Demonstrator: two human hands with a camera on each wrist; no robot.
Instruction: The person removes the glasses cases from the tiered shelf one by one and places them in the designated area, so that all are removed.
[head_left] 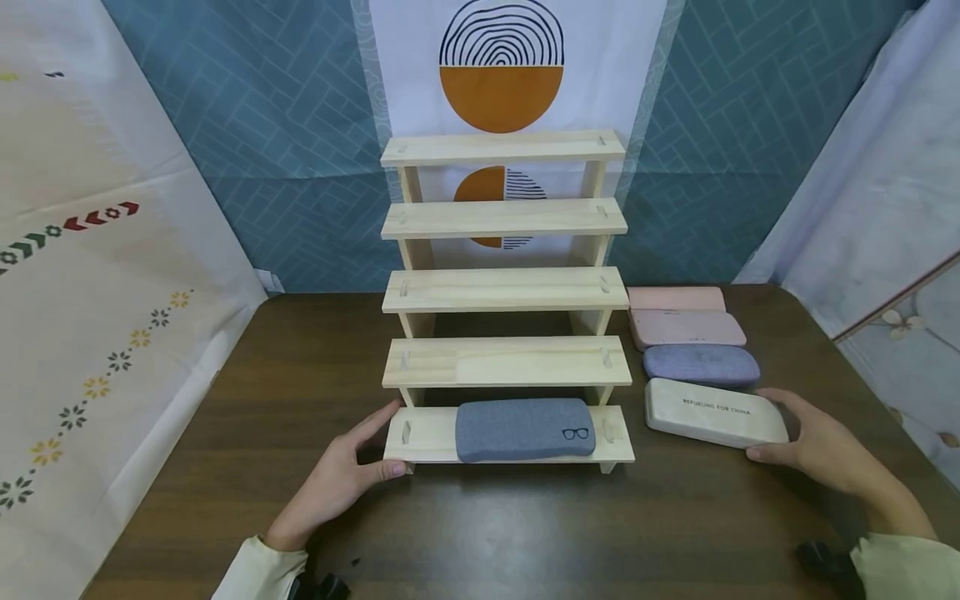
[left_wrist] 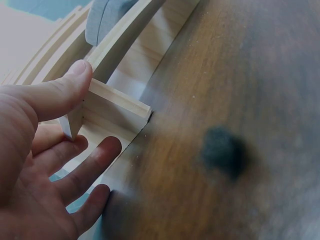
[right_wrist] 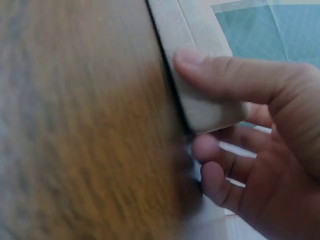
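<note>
A pale wooden stepped rack (head_left: 506,362) stands on the table, a blue-grey glasses case (head_left: 525,430) with a spectacles drawing lying on its lowest shelf. My left hand (head_left: 341,471) holds the left end of that shelf; in the left wrist view the thumb (left_wrist: 79,70) lies at its corner and the other fingers spread beyond it. Right of the rack, my right hand (head_left: 813,442) grips the right end of a white glasses case (head_left: 712,412) printed "REFUELING FOR CHINA". In the right wrist view the thumb (right_wrist: 192,62) lies along the white case's side.
Behind the white case lie a purple-blue case (head_left: 701,365), a mauve case (head_left: 688,327) and a pink case (head_left: 675,297) in a row. The rack's upper shelves rise toward a blue patterned cloth (head_left: 300,167). White cloth (head_left: 112,275) hangs at the left.
</note>
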